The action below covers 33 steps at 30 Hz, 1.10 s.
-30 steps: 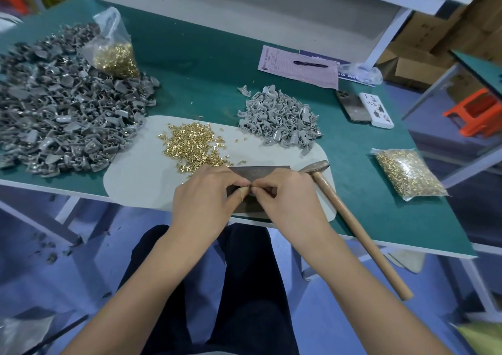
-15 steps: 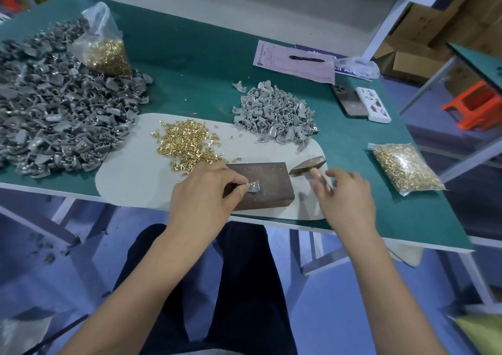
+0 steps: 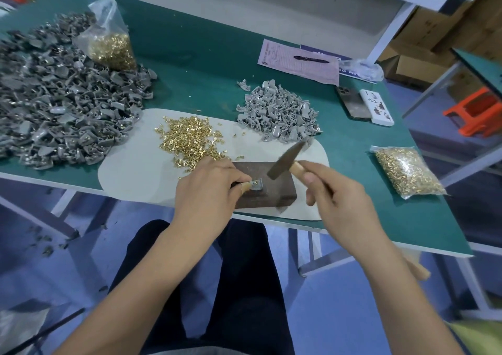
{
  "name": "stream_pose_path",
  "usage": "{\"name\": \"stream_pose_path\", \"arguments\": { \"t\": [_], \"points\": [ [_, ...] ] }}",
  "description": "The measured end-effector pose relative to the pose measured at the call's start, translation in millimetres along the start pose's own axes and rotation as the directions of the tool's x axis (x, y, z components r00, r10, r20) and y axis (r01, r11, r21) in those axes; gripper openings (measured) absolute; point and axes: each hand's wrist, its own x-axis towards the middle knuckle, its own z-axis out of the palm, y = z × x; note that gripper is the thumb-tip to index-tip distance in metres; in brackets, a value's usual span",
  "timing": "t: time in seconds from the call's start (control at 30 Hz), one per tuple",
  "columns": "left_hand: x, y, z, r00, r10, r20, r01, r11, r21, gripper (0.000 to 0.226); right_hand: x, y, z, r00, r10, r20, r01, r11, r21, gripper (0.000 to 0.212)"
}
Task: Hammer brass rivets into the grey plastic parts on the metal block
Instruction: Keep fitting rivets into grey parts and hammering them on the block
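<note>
Where rivets [image 3: 190, 140] lie, green table [image 3: 206, 64], shelving [image 3: 391, 26]

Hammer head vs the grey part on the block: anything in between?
Nothing. In the head view the hammer head, gripped by the right hand, hangs apart from the grey part; only bare metal block shows between. The left hand pinches the part.

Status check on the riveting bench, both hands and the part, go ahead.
Left hand pinching grey part on metal block. Right hand gripping hammer, head raised over part. Nothing between them.
</note>
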Motion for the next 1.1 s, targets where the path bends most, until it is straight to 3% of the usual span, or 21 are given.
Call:
{"name": "stream_pose_path", "arguments": {
  "t": [0.1, 0.23, 0.37, 0.43, 0.53, 0.67, 0.8, 0.93, 1.0, 1.1],
  "points": [
    [0, 1, 0, 1.0, 0.012, -0.008, -0.012, 1.0, 0.021, 0.013, -5, -17, 6, 0.995, -0.068, -0.079, 0.061, 0.994, -0.089, 0.03],
    [-1, 1, 1, 1.0, 0.005, -0.023, -0.005, 1.0, 0.01, 0.011, -8, -21, 10, 0.967, -0.101, -0.233, 0.103, 0.995, -0.001, 0.029],
    [1, -1, 0, 1.0, -0.016, -0.012, 0.015, 1.0, -0.013, 0.006, -9, -23, 17, 0.993, -0.108, -0.047, 0.099, 0.982, -0.162, 0.029],
    [1, -1, 0, 1.0, -0.011, -0.018, 0.011, 1.0, -0.018, 0.005, -8, -21, 12, 0.989, -0.108, -0.1, 0.09, 0.981, -0.17, 0.03],
    [1, -1, 1, 1.0, -0.013, -0.024, 0.012, 0.999, -0.03, 0.004, -10, -19, 12, 0.973, -0.08, -0.218, 0.075, 0.997, -0.031, 0.029],
    [2, -2, 0, 1.0, -0.005, -0.009, 0.005, 1.0, -0.008, 0.005, -10, -20, 15, 0.997, -0.078, -0.031, 0.071, 0.981, -0.183, 0.027],
    [3, -2, -2, 1.0, -0.001, -0.01, 0.001, 1.0, -0.009, 0.005, -7, -19, 9, 0.983, -0.05, -0.175, 0.047, 0.999, -0.022, 0.03],
    [4, -3, -2, 1.0, -0.002, -0.002, 0.002, 1.0, 0.01, 0.007, -11, -23, 12, 0.995, -0.097, -0.018, 0.091, 0.976, -0.195, 0.029],
    [4, -4, -2, 1.0, -0.005, 0.001, 0.004, 1.0, 0.016, 0.008, -7, -19, 5, 0.994, -0.101, -0.033, 0.09, 0.966, -0.24, 0.033],
    [5, -4, -1, 1.0, -0.001, 0.005, 0.001, 1.0, 0.018, 0.009, -4, -4, 4, 0.993, 0.035, -0.114, -0.052, 0.989, -0.142, 0.034]
  ]
}}
